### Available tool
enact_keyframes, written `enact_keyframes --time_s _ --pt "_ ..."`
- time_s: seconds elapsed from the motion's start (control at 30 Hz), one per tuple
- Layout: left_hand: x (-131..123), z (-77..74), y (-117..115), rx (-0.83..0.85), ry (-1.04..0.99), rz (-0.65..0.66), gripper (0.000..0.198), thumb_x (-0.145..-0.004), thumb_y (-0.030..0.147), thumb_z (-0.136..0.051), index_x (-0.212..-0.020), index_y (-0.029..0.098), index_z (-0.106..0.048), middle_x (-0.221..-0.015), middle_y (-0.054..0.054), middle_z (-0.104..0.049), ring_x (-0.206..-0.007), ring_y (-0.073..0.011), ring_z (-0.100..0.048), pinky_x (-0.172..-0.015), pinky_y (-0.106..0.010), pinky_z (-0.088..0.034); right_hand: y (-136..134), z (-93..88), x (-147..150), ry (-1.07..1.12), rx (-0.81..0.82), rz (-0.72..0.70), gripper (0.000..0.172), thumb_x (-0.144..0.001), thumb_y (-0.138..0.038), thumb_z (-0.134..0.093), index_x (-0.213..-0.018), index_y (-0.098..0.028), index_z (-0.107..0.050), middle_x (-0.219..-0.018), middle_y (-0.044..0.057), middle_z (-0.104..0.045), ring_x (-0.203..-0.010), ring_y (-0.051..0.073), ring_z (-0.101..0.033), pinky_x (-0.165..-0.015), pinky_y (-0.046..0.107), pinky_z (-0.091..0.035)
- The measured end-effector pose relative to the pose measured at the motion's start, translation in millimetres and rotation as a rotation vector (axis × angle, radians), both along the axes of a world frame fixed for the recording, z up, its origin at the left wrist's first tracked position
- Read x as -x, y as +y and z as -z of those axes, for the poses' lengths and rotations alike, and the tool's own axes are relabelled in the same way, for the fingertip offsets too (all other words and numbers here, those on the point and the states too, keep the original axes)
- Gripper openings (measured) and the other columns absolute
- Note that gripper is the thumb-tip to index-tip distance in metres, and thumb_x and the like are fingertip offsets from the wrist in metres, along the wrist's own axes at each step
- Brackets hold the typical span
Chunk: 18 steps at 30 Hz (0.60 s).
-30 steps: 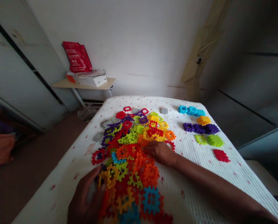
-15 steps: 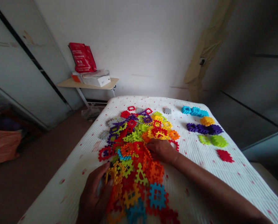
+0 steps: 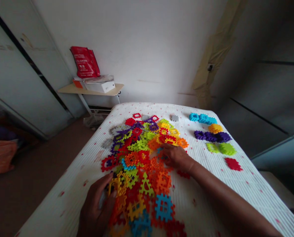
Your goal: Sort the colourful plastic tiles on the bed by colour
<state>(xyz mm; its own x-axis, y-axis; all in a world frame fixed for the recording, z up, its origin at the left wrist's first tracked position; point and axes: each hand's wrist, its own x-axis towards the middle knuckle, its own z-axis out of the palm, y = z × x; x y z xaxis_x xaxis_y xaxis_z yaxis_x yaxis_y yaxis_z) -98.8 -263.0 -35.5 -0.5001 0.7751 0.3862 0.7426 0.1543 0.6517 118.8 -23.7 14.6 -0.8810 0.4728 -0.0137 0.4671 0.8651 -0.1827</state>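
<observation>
A heap of flat plastic interlocking pieces in red, orange, yellow, green, purple and blue covers the middle of a white ribbed mattress. My right hand lies on the heap's right side, fingers curled down among orange pieces; what it grips is hidden. My left hand rests at the heap's near left edge, fingers bent against yellow and orange pieces. Sorted stacks lie at the far right: blue, orange-yellow, purple, green and a red piece.
A small side table with a white box and a red bag stands against the far wall, left of the mattress. Brown floor runs along the left. Dark cabinet panels close in on the right.
My right hand has slid a little forward and right across the heap, uncovering a red piece near my wrist. The left hand has stayed at the near left edge.
</observation>
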Motion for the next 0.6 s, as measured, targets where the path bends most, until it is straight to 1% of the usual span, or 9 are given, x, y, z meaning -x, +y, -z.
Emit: enact_keyframes --time_s 0.07,0.1,0.17,0.27,0.33,0.4,0.47,0.53,0.6 --pt "-1 0.4 0 -0.004 -0.014 -0.012 0.041 -0.079 0.039 -0.051 -0.118 0.025 -0.052 -0.121 -0.004 -0.056 -0.110 -0.0223 -0.054 -0.098 -0.036 -0.043 4 2.9 -2 0.044 0.019 0.012 0.015 -0.078 -0.024 -0.057 -0.091 -0.018 -0.062 -0.114 0.008 -0.059 -0.096 0.019 -0.058 -0.075 0.026 -0.044" --pt "0 1.0 0 -0.005 -0.015 -0.012 0.041 -0.079 0.040 -0.051 -0.118 0.025 -0.052 -0.121 -0.004 -0.056 -0.110 -0.0222 -0.054 -0.097 -0.036 -0.044 5 4.5 -3 0.069 0.028 0.025 0.018 -0.077 -0.024 -0.058 -0.094 -0.018 -0.062 -0.111 0.007 -0.060 -0.093 0.018 -0.058 -0.074 0.025 -0.044" --pt "0 2.6 0 -0.006 -0.012 -0.012 0.042 -0.079 0.040 -0.052 -0.118 0.025 -0.052 -0.121 -0.004 -0.056 -0.110 -0.0225 -0.054 -0.097 -0.036 -0.044 7 7.2 -4 0.123 0.037 0.061 0.029 -0.075 -0.024 -0.061 -0.104 -0.018 -0.058 -0.108 0.007 -0.060 -0.089 0.018 -0.059 -0.072 0.024 -0.045" --pt "3 5.4 0 -0.003 -0.006 -0.008 0.042 -0.078 0.039 -0.053 -0.118 0.025 -0.052 -0.121 -0.005 -0.056 -0.110 -0.0229 -0.054 -0.096 -0.036 -0.045 9 9.8 -5 0.188 0.021 0.103 0.051 -0.073 -0.024 -0.063 -0.121 -0.017 -0.048 -0.115 0.008 -0.057 -0.094 0.019 -0.058 -0.073 0.025 -0.045" --pt "4 6.5 0 -0.013 -0.001 -0.003 0.043 -0.078 0.039 -0.053 -0.119 0.026 -0.052 -0.121 -0.004 -0.056 -0.110 -0.0227 -0.054 -0.095 -0.036 -0.046 10 10.5 -6 0.210 0.016 0.124 0.058 -0.072 -0.024 -0.064 -0.127 -0.018 -0.044 -0.121 0.009 -0.053 -0.100 0.020 -0.057 -0.075 0.026 -0.045" --pt "4 6.3 0 -0.012 -0.001 -0.003 0.043 -0.078 0.040 -0.053 -0.119 0.026 -0.052 -0.121 -0.004 -0.056 -0.110 -0.0228 -0.054 -0.095 -0.036 -0.046 13 10.7 -7 0.226 0.024 0.168 0.057 -0.073 -0.026 -0.064 -0.126 -0.020 -0.045 -0.123 0.008 -0.052 -0.101 0.019 -0.056 -0.077 0.026 -0.046" --pt "4 5.0 0 0.011 -0.005 -0.013 0.043 -0.078 0.040 -0.052 -0.119 0.026 -0.051 -0.122 -0.004 -0.056 -0.112 -0.0232 -0.053 -0.095 -0.037 -0.046 16 10.7 -8 0.262 0.034 0.215 0.052 -0.074 -0.028 -0.064 -0.123 -0.021 -0.048 -0.120 0.007 -0.053 -0.099 0.018 -0.057 -0.078 0.027 -0.046" --pt "3 3.3 0 0.039 -0.004 -0.020 0.042 -0.079 0.041 -0.051 -0.118 0.025 -0.051 -0.122 -0.005 -0.056 -0.112 -0.0236 -0.053 -0.096 -0.038 -0.046 20 10.8 -9 0.338 0.032 0.253 0.044 -0.076 -0.029 -0.062 -0.118 -0.020 -0.052 -0.113 0.007 -0.057 -0.094 0.017 -0.058 -0.078 0.027 -0.046" --pt "3 2.2 0 0.042 0.005 -0.016 0.042 -0.079 0.041 -0.051 -0.117 0.025 -0.051 -0.121 -0.005 -0.056 -0.111 -0.0236 -0.054 -0.096 -0.038 -0.046 25 10.9 -11 0.412 0.032 0.279 0.032 -0.079 -0.026 -0.058 -0.110 -0.019 -0.058 -0.102 0.007 -0.061 -0.088 0.016 -0.058 -0.076 0.027 -0.045"
